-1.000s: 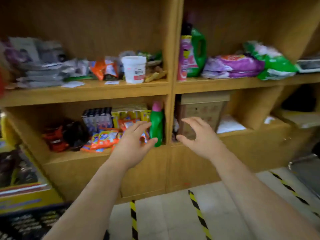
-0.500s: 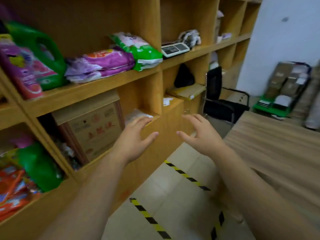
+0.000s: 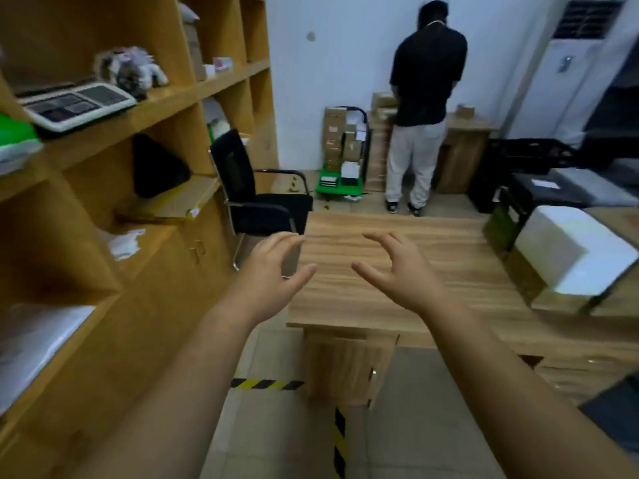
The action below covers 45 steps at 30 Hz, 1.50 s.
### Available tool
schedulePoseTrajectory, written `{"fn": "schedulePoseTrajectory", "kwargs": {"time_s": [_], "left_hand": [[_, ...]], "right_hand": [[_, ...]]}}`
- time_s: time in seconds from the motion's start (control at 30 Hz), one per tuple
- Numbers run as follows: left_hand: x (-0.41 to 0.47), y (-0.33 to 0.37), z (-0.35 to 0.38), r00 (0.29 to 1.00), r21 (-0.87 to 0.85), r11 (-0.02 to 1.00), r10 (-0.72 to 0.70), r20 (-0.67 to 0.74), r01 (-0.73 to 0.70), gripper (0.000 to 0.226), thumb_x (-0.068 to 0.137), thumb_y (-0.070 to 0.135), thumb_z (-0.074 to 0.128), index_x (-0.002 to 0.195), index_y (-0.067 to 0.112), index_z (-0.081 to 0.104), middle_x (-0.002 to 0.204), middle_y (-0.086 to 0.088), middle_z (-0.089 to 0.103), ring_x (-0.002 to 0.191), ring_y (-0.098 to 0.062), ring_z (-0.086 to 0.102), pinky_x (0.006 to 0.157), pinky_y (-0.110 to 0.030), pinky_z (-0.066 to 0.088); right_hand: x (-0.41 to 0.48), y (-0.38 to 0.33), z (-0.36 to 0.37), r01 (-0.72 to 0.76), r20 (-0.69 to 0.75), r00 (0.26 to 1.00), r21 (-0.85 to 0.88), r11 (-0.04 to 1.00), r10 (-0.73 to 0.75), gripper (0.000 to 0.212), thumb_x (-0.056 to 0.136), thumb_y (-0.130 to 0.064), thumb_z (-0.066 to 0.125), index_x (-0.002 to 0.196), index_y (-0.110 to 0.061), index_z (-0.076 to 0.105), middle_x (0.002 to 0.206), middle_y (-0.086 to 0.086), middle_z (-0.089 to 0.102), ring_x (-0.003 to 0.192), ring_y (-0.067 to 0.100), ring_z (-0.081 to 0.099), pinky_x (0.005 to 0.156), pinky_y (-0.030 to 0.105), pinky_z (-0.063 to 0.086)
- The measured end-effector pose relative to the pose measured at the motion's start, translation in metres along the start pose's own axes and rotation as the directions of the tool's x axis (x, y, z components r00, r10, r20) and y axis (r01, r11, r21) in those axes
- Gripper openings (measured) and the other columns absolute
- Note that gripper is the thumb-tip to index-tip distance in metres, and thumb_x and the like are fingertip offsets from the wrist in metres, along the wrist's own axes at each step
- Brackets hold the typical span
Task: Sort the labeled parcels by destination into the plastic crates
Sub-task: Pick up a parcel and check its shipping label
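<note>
My left hand point(image 3: 268, 271) and my right hand point(image 3: 397, 271) are held out in front of me, palms facing each other, fingers spread and curled, holding nothing. They hover over the near left end of a wooden table point(image 3: 449, 271). Cardboard parcels point(image 3: 340, 140) are stacked on a green trolley point(image 3: 340, 188) by the far wall. Dark plastic crates point(image 3: 525, 167) stand at the right, beyond the table. A white box point(image 3: 574, 250) lies on the table's right side.
A wooden shelf unit point(image 3: 131, 140) runs along the left, holding a scale point(image 3: 74, 105) and papers. A black office chair point(image 3: 262, 202) sits between shelf and table. A person in a black shirt point(image 3: 422, 108) stands at the far wall, back turned. Yellow-black tape point(image 3: 340, 440) marks the floor.
The view has swung right, from the shelves of goods to the table and the room's far end. Both hands keep the same open, facing pose in front of me.
</note>
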<state>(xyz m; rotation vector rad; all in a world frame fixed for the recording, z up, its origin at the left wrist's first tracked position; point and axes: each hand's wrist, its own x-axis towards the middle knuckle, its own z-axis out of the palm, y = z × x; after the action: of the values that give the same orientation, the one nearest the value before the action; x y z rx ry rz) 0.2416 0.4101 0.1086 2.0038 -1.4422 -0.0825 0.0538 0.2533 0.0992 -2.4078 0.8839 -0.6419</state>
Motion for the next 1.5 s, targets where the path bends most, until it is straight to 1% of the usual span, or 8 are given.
{"fn": "schedulePoseTrajectory", "kwargs": {"time_s": [0.1,0.2,0.43,0.73,0.97,1.1,1.27,1.5], "left_hand": [[0.047,0.013,0.026,0.992,-0.012,0.994,0.112,0.049,-0.112,0.057,0.094,0.048,0.057,0.144,0.026,0.045,0.148,0.011,0.040,0.139,-0.007,0.029,0.107,-0.019,0.019],[0.077,0.034,0.057,0.974,-0.071,0.980,0.191,0.119,-0.183,0.057,0.093,0.050,0.057,0.143,0.025,0.046,0.147,0.010,0.041,0.138,-0.009,0.031,0.108,-0.023,0.022],[0.117,0.093,0.126,0.932,-0.148,0.951,0.297,0.208,-0.270,0.056,0.093,0.049,0.058,0.144,0.029,0.044,0.149,0.010,0.039,0.139,-0.010,0.031,0.114,-0.030,0.026],[0.151,0.200,0.205,0.917,-0.145,0.934,0.349,0.195,-0.325,0.055,0.091,0.047,0.061,0.141,0.027,0.049,0.142,0.012,0.044,0.134,-0.007,0.037,0.109,-0.024,0.027],[0.168,0.270,0.259,0.900,-0.190,0.920,0.380,0.215,-0.343,0.053,0.091,0.044,0.063,0.139,0.022,0.054,0.141,0.009,0.046,0.134,-0.011,0.038,0.114,-0.034,0.033],[0.186,0.312,0.292,0.868,-0.210,0.894,0.439,0.231,-0.396,0.051,0.092,0.043,0.062,0.138,0.023,0.053,0.141,0.012,0.045,0.134,-0.009,0.037,0.113,-0.028,0.029],[0.203,0.354,0.346,0.823,-0.256,0.872,0.482,0.301,-0.418,0.053,0.092,0.043,0.062,0.139,0.024,0.051,0.145,0.010,0.044,0.135,-0.012,0.038,0.113,-0.043,0.037],[0.245,0.380,0.406,0.807,-0.275,0.872,0.482,0.340,-0.405,0.055,0.093,0.047,0.058,0.144,0.030,0.045,0.150,0.014,0.038,0.138,-0.008,0.032,0.117,-0.038,0.031]], "right_hand": [[0.002,0.027,-0.021,-0.083,-0.077,0.994,-0.033,0.996,0.081,0.063,0.085,-0.058,0.066,0.141,-0.033,0.049,0.135,-0.011,0.050,0.129,0.009,0.044,0.108,0.032,0.039],[-0.006,0.057,-0.040,-0.174,-0.139,0.977,-0.075,0.982,0.162,0.065,0.085,-0.059,0.064,0.142,-0.031,0.049,0.134,-0.010,0.050,0.129,0.010,0.045,0.107,0.034,0.040],[-0.027,0.121,-0.091,-0.270,-0.246,0.939,-0.103,0.957,0.239,0.061,0.088,-0.050,0.069,0.140,-0.024,0.053,0.136,-0.006,0.052,0.129,0.008,0.044,0.101,0.016,0.028],[-0.053,0.217,-0.175,-0.282,-0.290,0.926,-0.110,0.953,0.241,0.061,0.088,-0.054,0.066,0.140,-0.027,0.052,0.136,-0.009,0.052,0.127,0.007,0.045,0.104,0.023,0.036],[-0.073,0.287,-0.231,-0.298,-0.312,0.913,-0.075,0.951,0.262,0.061,0.087,-0.055,0.065,0.141,-0.029,0.050,0.139,-0.009,0.050,0.132,0.010,0.041,0.109,0.030,0.036],[-0.090,0.326,-0.266,-0.368,-0.353,0.878,-0.066,0.928,0.323,0.060,0.089,-0.055,0.063,0.142,-0.032,0.047,0.144,-0.013,0.045,0.134,0.008,0.039,0.106,0.028,0.036],[-0.107,0.370,-0.293,-0.455,-0.376,0.840,-0.094,0.885,0.392,0.061,0.090,-0.055,0.061,0.144,-0.031,0.046,0.144,-0.011,0.046,0.132,0.010,0.041,0.101,0.029,0.038],[-0.084,0.423,-0.314,-0.507,-0.364,0.820,-0.106,0.855,0.441,0.063,0.088,-0.057,0.063,0.142,-0.030,0.048,0.144,-0.009,0.046,0.132,0.013,0.043,0.107,0.037,0.041]]}}
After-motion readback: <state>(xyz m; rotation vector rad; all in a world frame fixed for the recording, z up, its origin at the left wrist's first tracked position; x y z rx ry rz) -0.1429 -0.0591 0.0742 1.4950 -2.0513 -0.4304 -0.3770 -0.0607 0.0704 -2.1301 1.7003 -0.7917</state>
